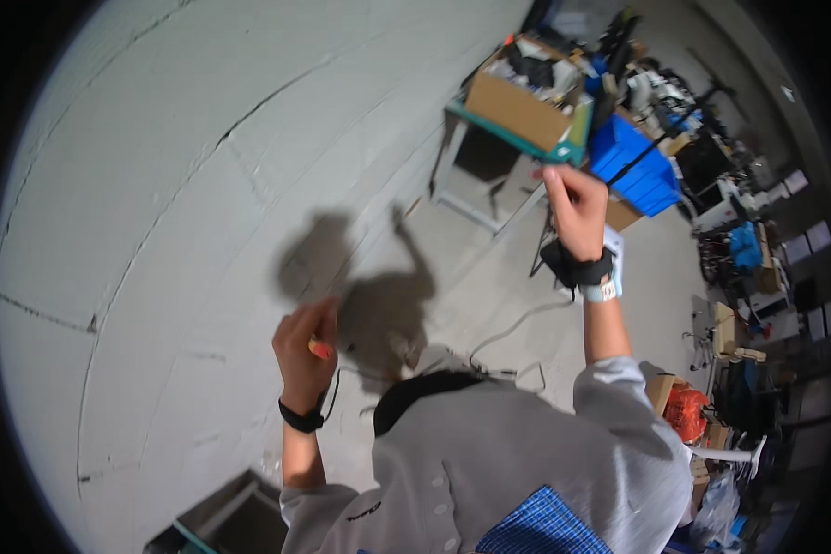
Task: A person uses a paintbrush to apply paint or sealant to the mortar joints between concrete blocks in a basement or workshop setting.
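Note:
My left hand (307, 353) is closed in front of the grey wall, wrapped round a small thing with a rounded red-and-yellow end (319, 349). The rest of that thing is hidden in the fingers, so its kind does not show. Farther right, my right hand (578, 214) is raised, thumb and fingers drawn together in a pinch. What it holds, if anything, is too small to make out. In the picture it lies just below the green-edged table (512, 132). Both wrists carry black bands, and the right one also a pale blue strap.
A painted block wall (175, 212) fills the left side. On the table stands a cardboard box (517, 106) full of odds and ends, with blue bins (632, 162) beside it. Cables (517, 323) lie on the floor. Clutter lines the right; a dark frame (235, 517) stands lower left.

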### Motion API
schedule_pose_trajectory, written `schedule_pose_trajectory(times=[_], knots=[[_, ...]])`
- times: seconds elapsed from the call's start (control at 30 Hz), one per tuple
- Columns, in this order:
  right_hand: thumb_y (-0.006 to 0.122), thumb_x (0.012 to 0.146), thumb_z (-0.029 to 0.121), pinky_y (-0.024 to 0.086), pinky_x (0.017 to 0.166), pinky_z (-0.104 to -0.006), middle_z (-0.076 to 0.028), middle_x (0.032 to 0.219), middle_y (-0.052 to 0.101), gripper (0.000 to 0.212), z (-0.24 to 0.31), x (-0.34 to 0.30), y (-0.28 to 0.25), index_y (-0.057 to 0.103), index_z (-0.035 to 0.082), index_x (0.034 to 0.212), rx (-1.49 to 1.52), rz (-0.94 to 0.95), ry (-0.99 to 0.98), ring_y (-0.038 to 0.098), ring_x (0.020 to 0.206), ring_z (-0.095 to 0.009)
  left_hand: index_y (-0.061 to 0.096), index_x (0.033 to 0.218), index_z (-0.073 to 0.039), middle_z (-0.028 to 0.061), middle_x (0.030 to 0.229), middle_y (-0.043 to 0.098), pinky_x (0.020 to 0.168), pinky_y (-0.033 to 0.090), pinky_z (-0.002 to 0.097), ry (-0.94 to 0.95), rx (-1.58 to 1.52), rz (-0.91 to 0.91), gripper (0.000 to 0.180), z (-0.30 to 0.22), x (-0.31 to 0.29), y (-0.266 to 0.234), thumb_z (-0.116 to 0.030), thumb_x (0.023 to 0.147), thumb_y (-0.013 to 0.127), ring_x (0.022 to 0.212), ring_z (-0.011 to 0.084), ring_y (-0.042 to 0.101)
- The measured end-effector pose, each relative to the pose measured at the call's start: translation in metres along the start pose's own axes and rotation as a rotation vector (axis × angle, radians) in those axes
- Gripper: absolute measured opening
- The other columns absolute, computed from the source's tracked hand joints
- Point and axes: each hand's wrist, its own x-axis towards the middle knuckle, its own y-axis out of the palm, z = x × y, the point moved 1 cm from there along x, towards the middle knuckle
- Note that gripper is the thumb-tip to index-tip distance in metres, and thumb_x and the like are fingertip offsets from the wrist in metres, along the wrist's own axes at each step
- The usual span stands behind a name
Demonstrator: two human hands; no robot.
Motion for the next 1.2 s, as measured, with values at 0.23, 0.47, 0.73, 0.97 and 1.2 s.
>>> schedule_pose_trajectory(times=[0.23,0.47,0.73,0.97,1.2], knots=[[0.066,0.101,0.014,0.047,0.062,-0.0246,-0.006,0.077,0.073,0.021,-0.019,-0.025,-0.095,0.077,-0.003,0.097,-0.126,-0.128,0.101,0.060,0.068,-0.008,0.075,0.105,-0.005,0.0100,0.074,0.060,0.058,0.044,0.0352,0.044,-0.181,0.081,0.022,-0.026,0.021,0.040,0.005,0.087,0.066,0.061,0.0249,0.056],[0.064,0.095,-0.001,0.041,0.061,-0.0241,-0.003,0.089,0.066,0.016,-0.118,-0.011,-0.146,0.076,0.001,0.106,-0.167,-0.300,-0.051,0.053,0.072,-0.009,0.075,0.109,0.002,0.0015,0.073,0.057,0.058,0.039,0.0254,0.089,-0.169,-0.203,0.017,-0.023,0.061,0.042,-0.004,0.096,0.066,0.062,0.0100,0.050],[0.061,0.100,-0.002,0.051,0.076,-0.0207,-0.007,0.111,0.074,0.022,-0.217,0.041,-0.226,0.075,0.000,0.117,-0.070,-0.415,-0.067,0.066,0.094,-0.010,0.067,0.125,0.001,-0.0021,0.081,0.052,0.064,0.038,0.0299,0.369,-0.427,-0.251,0.046,-0.129,0.164,0.057,-0.041,0.104,0.061,0.060,0.0101,0.045],[0.061,0.100,-0.002,0.037,0.060,-0.0175,-0.005,0.112,0.073,0.021,-0.283,0.041,-0.246,0.073,-0.003,0.117,-0.061,-0.323,0.004,0.055,0.075,-0.003,0.063,0.110,-0.005,-0.0021,0.081,0.052,0.075,0.047,0.0345,0.810,-0.493,0.479,0.043,-0.220,0.227,0.098,-0.046,0.098,0.067,0.059,0.0144,0.054],[0.060,0.100,-0.004,0.034,0.059,-0.0207,-0.009,0.113,0.071,0.021,-0.285,0.034,-0.264,0.073,-0.004,0.116,-0.081,-0.240,0.000,0.050,0.074,-0.005,0.063,0.111,-0.005,-0.0013,0.082,0.053,0.077,0.047,0.0350,0.714,-0.360,0.460,0.043,-0.255,0.208,0.105,-0.045,0.097,0.068,0.061,0.0145,0.055]])
